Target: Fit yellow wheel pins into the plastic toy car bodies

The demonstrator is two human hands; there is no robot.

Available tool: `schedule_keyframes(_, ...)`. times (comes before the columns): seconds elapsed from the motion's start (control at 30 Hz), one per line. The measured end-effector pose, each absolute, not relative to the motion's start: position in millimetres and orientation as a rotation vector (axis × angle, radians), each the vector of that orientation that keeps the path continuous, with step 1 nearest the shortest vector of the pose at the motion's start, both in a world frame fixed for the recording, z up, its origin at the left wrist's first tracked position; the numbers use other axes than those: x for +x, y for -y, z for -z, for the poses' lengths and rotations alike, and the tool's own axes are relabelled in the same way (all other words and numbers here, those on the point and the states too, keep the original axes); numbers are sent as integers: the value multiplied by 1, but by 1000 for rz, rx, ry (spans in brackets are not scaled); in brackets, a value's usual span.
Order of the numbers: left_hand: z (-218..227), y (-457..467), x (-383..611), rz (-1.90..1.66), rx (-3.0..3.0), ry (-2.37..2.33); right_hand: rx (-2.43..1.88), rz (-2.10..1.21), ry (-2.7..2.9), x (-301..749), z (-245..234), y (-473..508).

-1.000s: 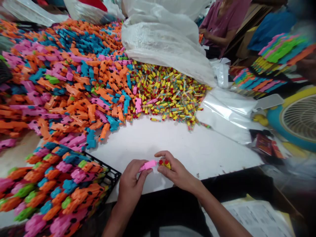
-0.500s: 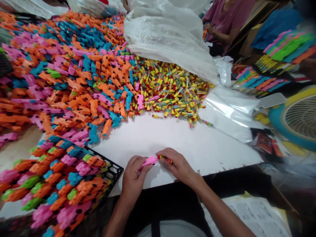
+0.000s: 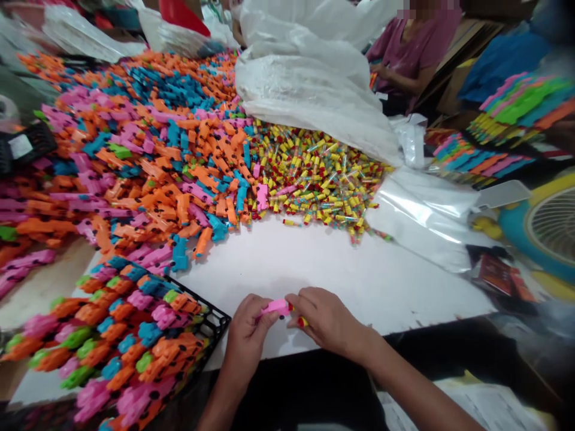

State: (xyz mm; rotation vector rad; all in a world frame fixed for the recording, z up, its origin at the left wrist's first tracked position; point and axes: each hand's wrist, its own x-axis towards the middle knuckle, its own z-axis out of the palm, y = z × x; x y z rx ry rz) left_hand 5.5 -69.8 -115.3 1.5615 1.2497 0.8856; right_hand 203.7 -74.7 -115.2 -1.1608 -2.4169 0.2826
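Observation:
My left hand (image 3: 246,326) is closed around one end of a small pink toy car (image 3: 277,307) with dark wheels. The car lies level just above the white tabletop (image 3: 251,257). At the car's other end, my right hand (image 3: 330,317) pinches a red-and-yellow piece, mostly covered by the fingers, against it. A second small yellow tube with a red end (image 3: 303,322) sticks out from under the right fingers. How far the first piece sits in the car cannot be made out.
A black crate (image 3: 220,321) packed with upright toy cars stands left of my hands. Behind lie a heap of coloured toy cars (image 3: 135,197) and a pile of yellow-and-red tubes (image 3: 314,173) beside a white plastic sack (image 3: 309,78). A fan (image 3: 550,221) and another person (image 3: 415,54) are at the right.
My right fingers have closed in over the tube at the car's end, covering more of it. The camera has tilted up and turned slightly left, so the scene sits lower and further right.

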Motion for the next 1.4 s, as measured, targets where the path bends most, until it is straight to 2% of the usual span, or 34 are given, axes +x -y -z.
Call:
schedule_keyframes(0.1, 112, 71, 4, -808, 1533, -1239, -1147, -160, 2446, 201, 122, 78)
schedule_keyframes(0.33, 107, 58, 14, -611, 1609, -1277, -1111, -140, 2470, 210, 121, 77)
schedule_keyframes(0.43, 112, 33, 27, -810, 1714, -1370, -1275, -26, 2366, 230, 128, 67)
schedule_keyframes(0.57, 119, -28, 37, -1175, 1811, -1869, -1520, 143, 2120, 267, 149, 50)
schedule_keyframes(0.67, 118, -73, 34, -1063, 1795, -2277, -1616, 206, 2010, 283, 166, 43)
schedule_keyframes(0.73, 119, -89, 30, -914, 1816, -2384, -1652, 210, 1992, 286, 173, 41)
schedule_keyframes(1.13, 114, -23, 36, -540, 2138, -2186, -1791, -152, 1730, 284, 157, 31)
schedule_keyframes(1.4, 121, -1, 31, -680, 2209, -2043, -1791, -184, 1795, 281, 149, 29)
